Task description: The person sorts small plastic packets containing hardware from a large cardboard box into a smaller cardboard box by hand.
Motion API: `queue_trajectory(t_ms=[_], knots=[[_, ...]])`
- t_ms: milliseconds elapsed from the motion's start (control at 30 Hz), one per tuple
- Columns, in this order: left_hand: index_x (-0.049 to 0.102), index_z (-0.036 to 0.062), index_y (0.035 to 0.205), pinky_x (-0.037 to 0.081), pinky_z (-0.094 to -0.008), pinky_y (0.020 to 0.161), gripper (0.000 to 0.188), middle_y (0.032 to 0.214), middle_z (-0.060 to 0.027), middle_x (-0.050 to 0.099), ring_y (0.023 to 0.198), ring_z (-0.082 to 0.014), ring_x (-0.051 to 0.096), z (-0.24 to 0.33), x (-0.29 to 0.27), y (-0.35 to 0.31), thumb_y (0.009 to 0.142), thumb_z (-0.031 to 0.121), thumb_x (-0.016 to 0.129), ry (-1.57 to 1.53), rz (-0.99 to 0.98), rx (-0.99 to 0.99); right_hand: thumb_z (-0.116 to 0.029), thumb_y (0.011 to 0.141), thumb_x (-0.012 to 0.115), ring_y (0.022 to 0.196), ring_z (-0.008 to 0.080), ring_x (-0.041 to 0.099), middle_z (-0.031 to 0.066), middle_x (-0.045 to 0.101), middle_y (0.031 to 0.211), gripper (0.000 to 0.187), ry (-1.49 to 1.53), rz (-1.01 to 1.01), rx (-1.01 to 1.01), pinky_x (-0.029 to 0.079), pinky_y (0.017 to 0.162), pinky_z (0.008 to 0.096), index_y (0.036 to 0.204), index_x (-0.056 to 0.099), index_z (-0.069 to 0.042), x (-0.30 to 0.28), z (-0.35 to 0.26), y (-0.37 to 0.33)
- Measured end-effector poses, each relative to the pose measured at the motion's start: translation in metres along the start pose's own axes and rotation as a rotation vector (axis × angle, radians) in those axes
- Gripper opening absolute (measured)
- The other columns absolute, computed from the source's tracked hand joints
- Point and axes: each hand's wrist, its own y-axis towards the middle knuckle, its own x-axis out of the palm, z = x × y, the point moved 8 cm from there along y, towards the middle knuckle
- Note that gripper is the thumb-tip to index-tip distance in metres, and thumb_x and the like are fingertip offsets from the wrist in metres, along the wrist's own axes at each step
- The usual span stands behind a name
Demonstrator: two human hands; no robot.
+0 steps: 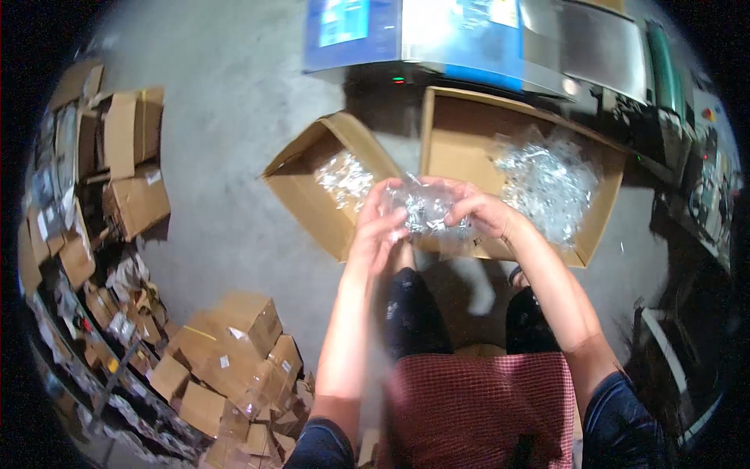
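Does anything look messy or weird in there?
Yes: the boxes at lower left lie in a jumbled heap, tilted different ways instead of stacked neatly. The clear bag being held shows no obvious damage.

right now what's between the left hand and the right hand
In the head view, a clear plastic bag with shiny glints lies between the left hand and the right hand; both hands hold it.

A crinkled, clear plastic bag (430, 198), silvery specks (426, 218) showing through it, is held up, seen over the near left corner of the large cardboard box (459, 144)
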Motion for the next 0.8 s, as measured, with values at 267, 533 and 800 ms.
queue_trajectory(t_ms=[267, 533, 800], knots=[[0.05, 0.004, 0.118, 0.057, -0.0474, 0.086, 0.029, 0.115, -0.0138, 0.058, 0.103, -0.0286, 0.062, 0.067, -0.113, -0.048, 0.089, 0.004, 0.057, -0.334, 0.221, 0.212, -0.003, 0.066, 0.055, 0.115, 0.0307, 0.059, 0.0232, 0.041, 0.146, 0.086, 0.265, -0.244, 0.053, 0.061, 0.079, 0.0395, 0.149, 0.03, -0.003, 0.084, -0.002, 0.075], [0.033, 0.0001, 0.141, 0.037, -0.0617, 0.106, 0.045, 0.142, -0.0222, 0.042, 0.132, -0.04, 0.042, 0.083, -0.13, -0.075, 0.101, 0.018, 0.036, -0.566, -0.034, 0.275, -0.002, 0.064, 0.056, 0.134, 0.052, 0.034, 0.0242, 0.021, 0.155, 0.099, 0.546, -0.385, 0.178, 0.045, 0.091, 0.0706, 0.155, 0.015, -0.012, 0.121, 0.006, 0.087], [0.031, -0.0012, 0.144, 0.027, -0.0637, 0.111, 0.047, 0.146, -0.02, 0.04, 0.136, -0.0388, 0.037, 0.064, -0.142, -0.068, 0.102, 0.02, 0.031, -0.683, -0.052, 0.335, -0.014, 0.068, 0.066, 0.138, 0.0506, 0.027, 0.0209, 0.013, 0.158, 0.103, 0.71, -0.474, 0.19, 0.044, 0.09, 0.0725, 0.155, 0.012, -0.019, 0.127, 0.006, 0.081]])
